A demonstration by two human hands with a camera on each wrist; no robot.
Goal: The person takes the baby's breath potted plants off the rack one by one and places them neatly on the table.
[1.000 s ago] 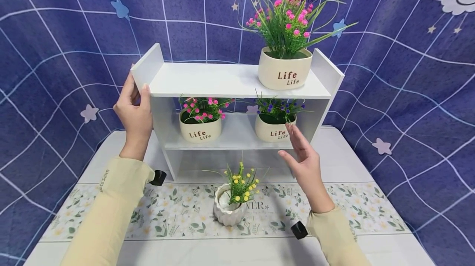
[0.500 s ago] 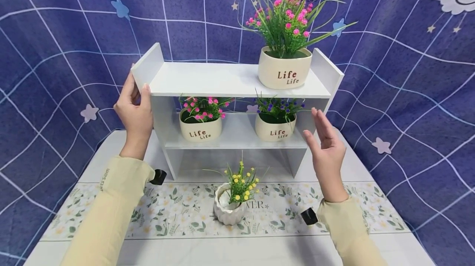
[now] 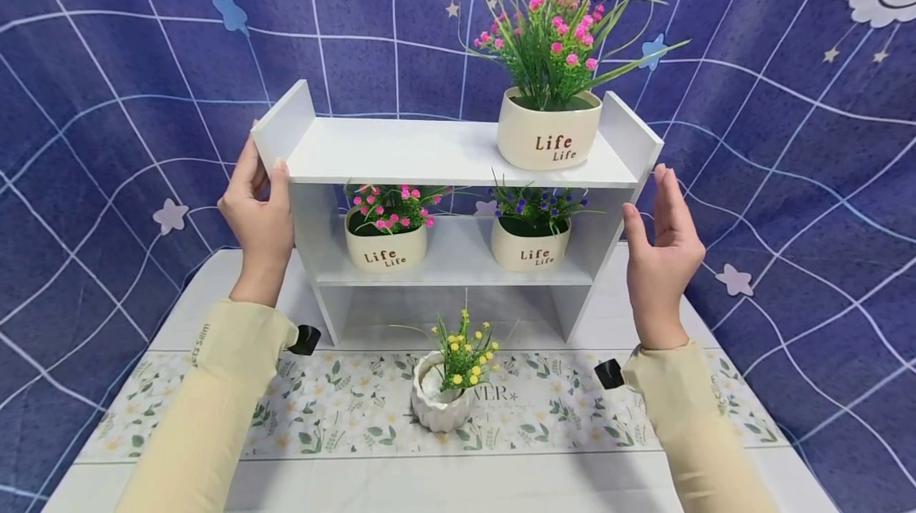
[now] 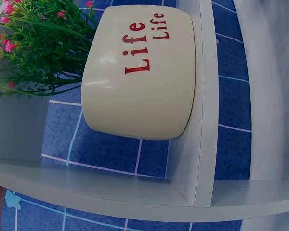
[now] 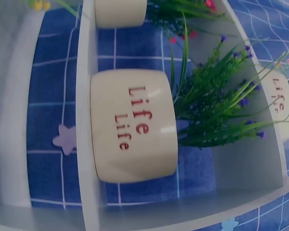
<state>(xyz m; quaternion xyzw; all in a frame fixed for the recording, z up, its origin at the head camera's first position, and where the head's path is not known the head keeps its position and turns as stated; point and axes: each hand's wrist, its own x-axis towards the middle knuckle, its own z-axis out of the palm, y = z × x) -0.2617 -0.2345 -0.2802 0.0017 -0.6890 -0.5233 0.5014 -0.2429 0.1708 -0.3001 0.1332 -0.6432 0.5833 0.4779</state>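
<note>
Gripping white flat-panel shelf unit at its 9 o'clock side with left hand. Got cream oval pot of short pink flowers, middle board, 8; white fluted pot of yellow flowers, white floral-banded bench, 6; cream oval pot of blue flowers, middle board, 4; cream oval pot of tall pink flowers, top board, 2. Got right hand at 3, loosely extended; can't tell contact.

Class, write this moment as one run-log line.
left hand: grips white shelf; right hand: near shelf's right side; yellow-flowered pot: in front

Bright head view, soft shadow on the tabletop; 2 dimmer wrist views, edges bowed, glare on a pot.
</note>
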